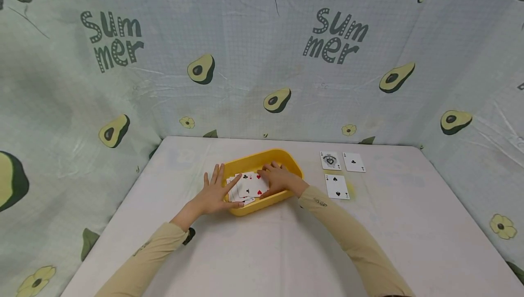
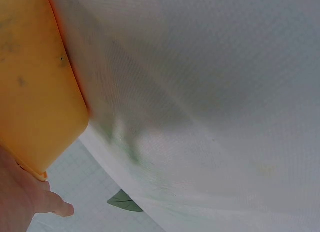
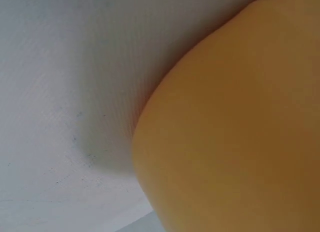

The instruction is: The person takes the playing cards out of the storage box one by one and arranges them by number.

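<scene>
Playing cards lie overlapping in the left part of a yellow tray, faces up, with black and red suits showing. At the tray's left end is my left hand, fingers spread and thumb over the cards. In the left wrist view part of that hand shows beside the tray's outer wall. My right hand reaches over the near right rim, its thumb and fingers spread at the right side of the cards. Only the tray's outer wall and tablecloth appear in the right wrist view.
Right of the tray, three cards lie face up on the white table: an ornate ace, an ace of clubs and a two of spades. A printed avocado cloth hangs behind the table.
</scene>
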`<state>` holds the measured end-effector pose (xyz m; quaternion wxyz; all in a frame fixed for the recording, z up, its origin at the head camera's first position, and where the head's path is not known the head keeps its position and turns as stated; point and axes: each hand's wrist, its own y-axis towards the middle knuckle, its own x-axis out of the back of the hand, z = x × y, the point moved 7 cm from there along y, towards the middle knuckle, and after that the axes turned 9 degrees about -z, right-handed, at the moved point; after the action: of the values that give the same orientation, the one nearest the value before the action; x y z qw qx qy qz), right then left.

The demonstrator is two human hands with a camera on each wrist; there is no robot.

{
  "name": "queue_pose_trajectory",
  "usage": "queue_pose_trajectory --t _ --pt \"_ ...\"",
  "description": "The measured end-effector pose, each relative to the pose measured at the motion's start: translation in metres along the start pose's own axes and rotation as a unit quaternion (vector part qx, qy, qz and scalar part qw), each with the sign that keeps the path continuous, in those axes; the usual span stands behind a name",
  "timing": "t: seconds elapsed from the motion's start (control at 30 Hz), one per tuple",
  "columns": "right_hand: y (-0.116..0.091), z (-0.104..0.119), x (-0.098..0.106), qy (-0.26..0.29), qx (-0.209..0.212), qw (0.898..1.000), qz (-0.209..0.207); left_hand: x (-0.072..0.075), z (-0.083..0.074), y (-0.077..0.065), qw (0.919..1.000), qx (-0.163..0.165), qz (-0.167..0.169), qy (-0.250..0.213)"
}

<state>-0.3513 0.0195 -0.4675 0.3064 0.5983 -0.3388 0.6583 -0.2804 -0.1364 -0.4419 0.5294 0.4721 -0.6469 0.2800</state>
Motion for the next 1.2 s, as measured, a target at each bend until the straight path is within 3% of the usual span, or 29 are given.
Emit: queue_pose_trajectory --t 0.3,0.8,1.0,1.2 --pt "-0.001 -0.003 0.002 0.040 -0.027 0.999 0.001 0.000 0.000 0.000 1.0000 0.002 0.003 0.002" --pt "-0.007 -0.010 0.013 -0.017 -0.011 0.999 -0.037 -0.002 0.002 0.001 0.9999 0.005 0.012 0.004" --pt "-0.012 -0.013 0.020 -0.051 0.015 0.995 -0.079 -0.002 0.002 0.001 0.9999 0.007 0.014 -0.001" --pt "-0.017 -0.016 0.028 -0.042 0.007 0.994 -0.103 -0.001 0.001 0.001 0.9999 0.005 0.009 0.000"
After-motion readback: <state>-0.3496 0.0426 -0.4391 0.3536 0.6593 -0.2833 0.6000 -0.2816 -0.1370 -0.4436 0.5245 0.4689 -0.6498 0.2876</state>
